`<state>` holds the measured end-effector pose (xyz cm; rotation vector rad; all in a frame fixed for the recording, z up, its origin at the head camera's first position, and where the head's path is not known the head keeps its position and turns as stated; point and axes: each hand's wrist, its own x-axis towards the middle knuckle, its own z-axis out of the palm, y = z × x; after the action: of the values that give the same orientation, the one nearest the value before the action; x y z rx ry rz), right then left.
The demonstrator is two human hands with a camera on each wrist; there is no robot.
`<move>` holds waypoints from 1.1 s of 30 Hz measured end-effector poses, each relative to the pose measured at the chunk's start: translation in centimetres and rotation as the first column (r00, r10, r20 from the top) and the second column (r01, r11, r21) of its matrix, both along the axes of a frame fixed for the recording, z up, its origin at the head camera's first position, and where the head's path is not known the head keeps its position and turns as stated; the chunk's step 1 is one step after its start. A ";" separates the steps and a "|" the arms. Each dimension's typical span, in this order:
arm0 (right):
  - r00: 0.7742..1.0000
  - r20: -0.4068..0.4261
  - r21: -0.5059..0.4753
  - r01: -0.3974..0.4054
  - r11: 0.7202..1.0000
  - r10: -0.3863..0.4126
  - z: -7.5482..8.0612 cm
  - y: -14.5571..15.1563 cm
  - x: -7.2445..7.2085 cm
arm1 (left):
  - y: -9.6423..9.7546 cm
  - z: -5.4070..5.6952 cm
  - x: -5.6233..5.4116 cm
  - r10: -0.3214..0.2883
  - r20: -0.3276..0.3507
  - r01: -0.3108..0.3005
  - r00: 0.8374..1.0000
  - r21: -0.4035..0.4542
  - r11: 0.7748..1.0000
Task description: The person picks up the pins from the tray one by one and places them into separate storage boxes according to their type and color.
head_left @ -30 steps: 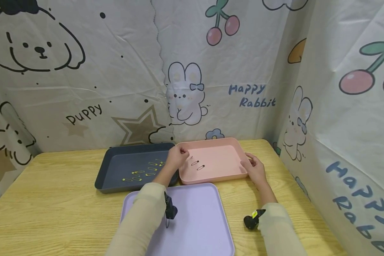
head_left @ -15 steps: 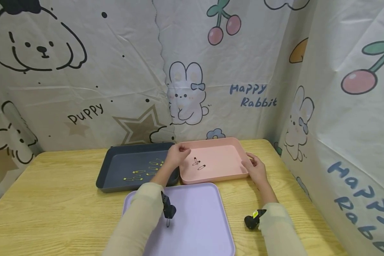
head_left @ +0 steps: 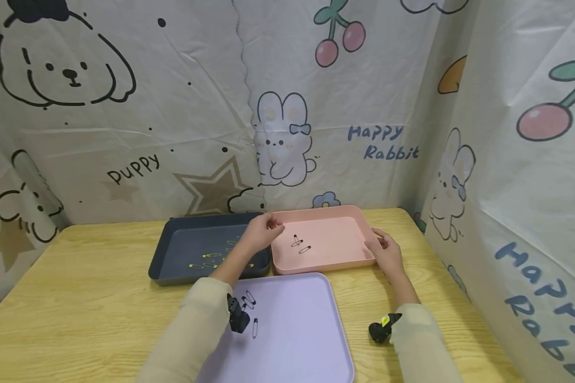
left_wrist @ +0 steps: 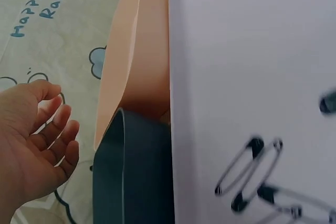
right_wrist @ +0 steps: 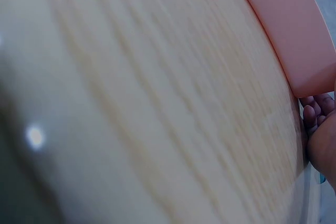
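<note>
My left hand (head_left: pixel 264 232) hovers where the dark grey tray (head_left: pixel 184 236) meets the pink tray (head_left: pixel 335 234). In the left wrist view its fingers hang loosely curled with nothing between them. A few black safety pins (head_left: pixel 305 249) lie in the left half of the pink tray, some crossing. My right hand (head_left: pixel 386 252) holds the pink tray at its right edge near the front corner, the thumb by the rim and the fingers outside. Several yellow safety pins (head_left: pixel 212 255) lie in the dark tray, partly hidden by my left hand and forearm.
A lilac tray (head_left: pixel 297 324) lies in front of the other two, with several black safety pins (head_left: pixel 255 328) on its left part under my left forearm. Wooden table (head_left: pixel 91 276) surrounds the trays. A printed cloth (head_left: pixel 196 106) hangs behind and at the right.
A safety pin by my left fingertips now lies crossed with another in the pink tray. My left forearm has shifted left, uncovering more pins on the lilac tray. The right hand stays put.
</note>
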<state>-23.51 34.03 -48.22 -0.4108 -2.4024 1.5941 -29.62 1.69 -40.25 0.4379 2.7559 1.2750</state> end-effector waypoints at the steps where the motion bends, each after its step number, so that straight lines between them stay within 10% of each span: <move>1: 1.000 0.001 0.000 0.001 1.000 -0.001 0.0 0.0 0.0 | -0.2 0.0 0.2 -0.004 -0.003 0.004 1.000 -0.010 1.000; 33: 1.000 -0.012 0.007 -0.011 1.000 0.011 0.1 0.0 0.0 | -9.5 -0.1 6.5 -0.181 -0.033 0.173 0.983 -0.169 0.970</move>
<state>-23.48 34.00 -48.10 -0.3864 -2.4041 1.5879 -23.12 -7.83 -40.37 0.6896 2.7581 0.9998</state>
